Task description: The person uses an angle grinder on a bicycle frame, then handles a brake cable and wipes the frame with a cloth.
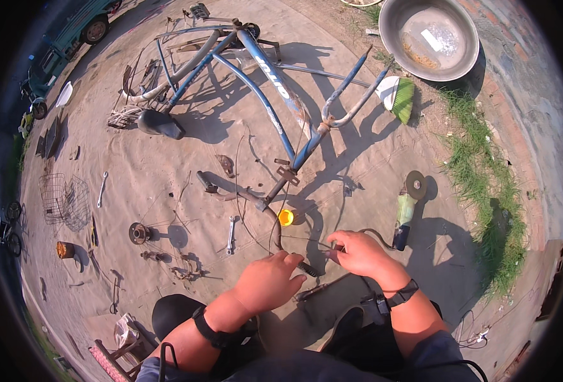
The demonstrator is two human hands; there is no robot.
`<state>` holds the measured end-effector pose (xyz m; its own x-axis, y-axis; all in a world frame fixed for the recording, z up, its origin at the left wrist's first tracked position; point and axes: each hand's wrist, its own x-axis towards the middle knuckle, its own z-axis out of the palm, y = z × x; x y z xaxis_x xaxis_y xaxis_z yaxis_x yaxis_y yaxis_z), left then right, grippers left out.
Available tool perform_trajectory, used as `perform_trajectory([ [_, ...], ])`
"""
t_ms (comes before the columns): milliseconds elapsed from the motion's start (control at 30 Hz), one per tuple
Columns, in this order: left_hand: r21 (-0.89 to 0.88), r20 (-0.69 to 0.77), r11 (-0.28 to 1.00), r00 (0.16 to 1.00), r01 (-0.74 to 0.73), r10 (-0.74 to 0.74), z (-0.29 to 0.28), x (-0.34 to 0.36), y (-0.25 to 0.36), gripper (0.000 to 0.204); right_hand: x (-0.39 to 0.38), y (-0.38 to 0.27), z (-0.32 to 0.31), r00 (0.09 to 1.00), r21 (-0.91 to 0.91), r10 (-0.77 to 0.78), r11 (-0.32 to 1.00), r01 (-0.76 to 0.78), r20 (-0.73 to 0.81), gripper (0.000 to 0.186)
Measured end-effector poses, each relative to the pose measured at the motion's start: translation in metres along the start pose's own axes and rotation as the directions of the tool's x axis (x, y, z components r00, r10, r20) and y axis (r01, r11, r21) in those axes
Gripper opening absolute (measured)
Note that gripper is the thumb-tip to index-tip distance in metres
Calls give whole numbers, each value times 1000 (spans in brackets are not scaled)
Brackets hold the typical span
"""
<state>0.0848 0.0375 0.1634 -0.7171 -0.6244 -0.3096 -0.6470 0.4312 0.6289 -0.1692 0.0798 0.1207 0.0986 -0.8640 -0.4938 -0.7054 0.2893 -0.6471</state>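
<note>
Cable [307, 240] runs crosswise, pointing left; right grip [362, 256] pinching it; left grip [260, 282] unclear.

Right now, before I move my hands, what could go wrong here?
The thin wire at your bare right hand could spring loose and scratch your skin. The grinder lies beyond that hand with its disc exposed, so reaching that way might scrape you.

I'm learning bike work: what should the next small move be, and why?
Perhaps the right hand should gently draw the cable away from the handlebar: that hand seems to pinch the cable, and the left hand is at the handlebar, placed to steady it.
</note>
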Motion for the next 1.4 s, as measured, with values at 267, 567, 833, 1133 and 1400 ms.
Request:
perform_trajectory([
  [267, -173, 126, 981, 990, 83, -62, 8, -31, 40, 36, -29, -38, 21, 992, 197, 6, 980, -30, 123, 36],
  [567, -238, 443, 843, 826, 483, -349, 29, -72, 52, 43, -86, -89, -12, 996, 289, 38, 956, -58, 76, 35],
  [833, -382, 429, 696, 783, 608, -450, -27, -151, 85, 44, -152, -152, -100, 961, 124, 260, 955, -270, 92, 37],
  [1133, -463, 325, 573, 731, 677, -600, -150, -280, 77, 42, -215, -263, -126, 959, -11, 236, 971, -237, 155, 32],
  [1400, -458, 295, 476, 634, 751, -715, -174, -404, 26, 43, -237, -309, -112, 910, -102, 359, 933, -345, 210, 38],
])
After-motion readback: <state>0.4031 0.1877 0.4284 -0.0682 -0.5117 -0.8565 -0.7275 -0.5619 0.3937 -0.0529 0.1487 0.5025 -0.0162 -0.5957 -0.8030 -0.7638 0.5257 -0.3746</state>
